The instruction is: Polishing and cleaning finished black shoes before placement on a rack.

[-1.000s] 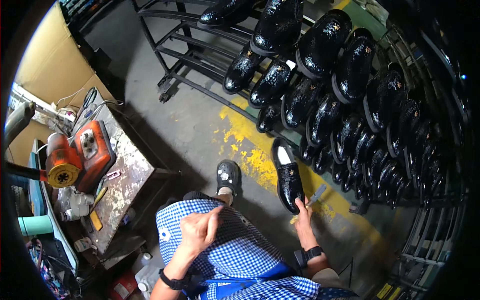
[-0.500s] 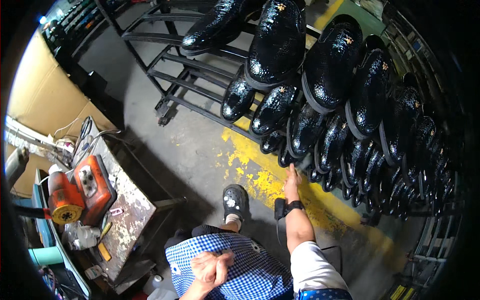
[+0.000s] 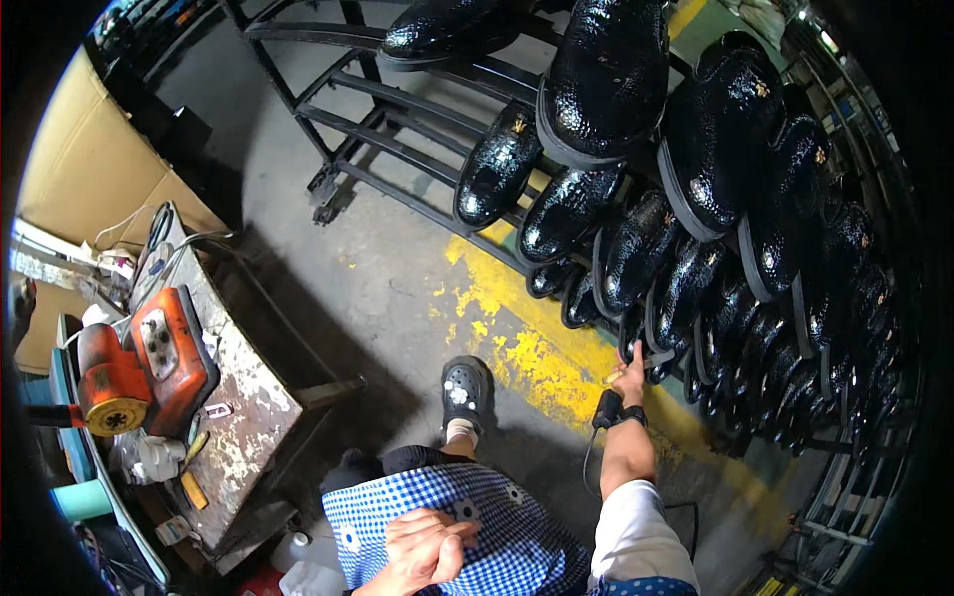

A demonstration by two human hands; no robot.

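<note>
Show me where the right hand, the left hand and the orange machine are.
right hand [image 3: 630, 372], head view, on the back of the hand.
left hand [image 3: 422, 549], head view, on the knuckles.
orange machine [image 3: 171, 358], head view, on its top face.

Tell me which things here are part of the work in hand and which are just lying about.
In hand:
right hand reaching to the lower rack
glossy black shoes
left hand resting on the lap

Lying about:
orange machine on the worn table
cardboard

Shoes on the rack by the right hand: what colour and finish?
Glossy black with a scaly embossed texture, best seen in the head view: shoes, rack, right hand.
</note>
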